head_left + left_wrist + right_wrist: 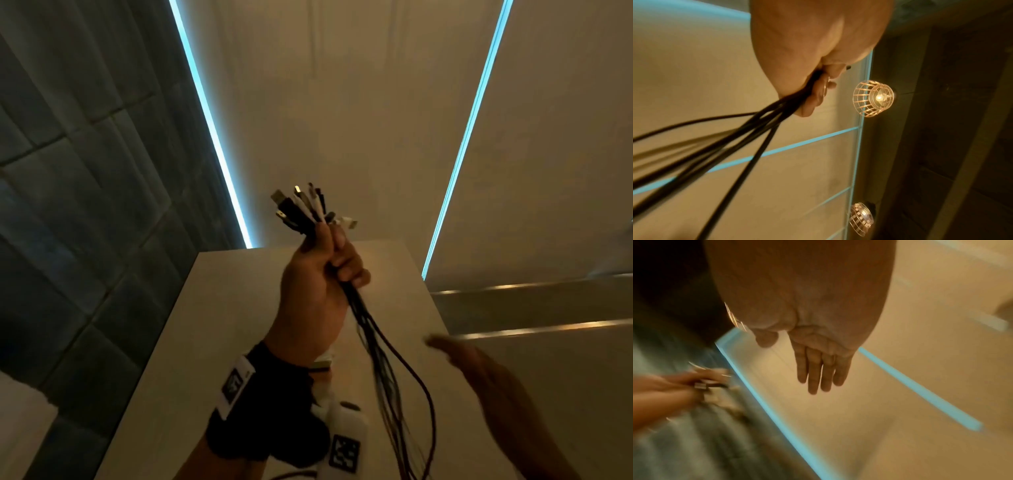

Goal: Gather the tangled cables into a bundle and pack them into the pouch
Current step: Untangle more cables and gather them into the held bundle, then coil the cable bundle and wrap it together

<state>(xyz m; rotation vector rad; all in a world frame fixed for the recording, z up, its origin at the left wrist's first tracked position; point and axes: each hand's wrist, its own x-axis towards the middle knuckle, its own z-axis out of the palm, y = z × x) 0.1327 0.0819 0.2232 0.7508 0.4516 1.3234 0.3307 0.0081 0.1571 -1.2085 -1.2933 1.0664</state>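
A bundle of cables [346,291] is held upright in the left hand [318,284], whose fingers and thumb are curled tightly round it just below the plugs. The plugs [305,209], black and white, are fanned out above the fist, and one white plug is turned off to the right. Below the fist the loose cable lengths are seen hanging down and spreading apart, running out of the bottom of the head view. In the left wrist view the dark cables [748,129] are seen coming out from under the curled fingers [818,95] and trailing toward the lower left. The left wrist is wrapped in a black strap [263,397] carrying a white camera unit [342,442] with square markers. The right hand [479,370] is held out flat to the right of the hanging cables, apart from them and blurred; in the right wrist view its fingers [818,369] are shown straight and close together, with nothing between them. A pale tabletop [212,325] lies beneath both hands. Two blue-white light strips [205,113] run up the wall behind, and two caged wall lamps [873,97] appear in the left wrist view. No pouch can be made out.
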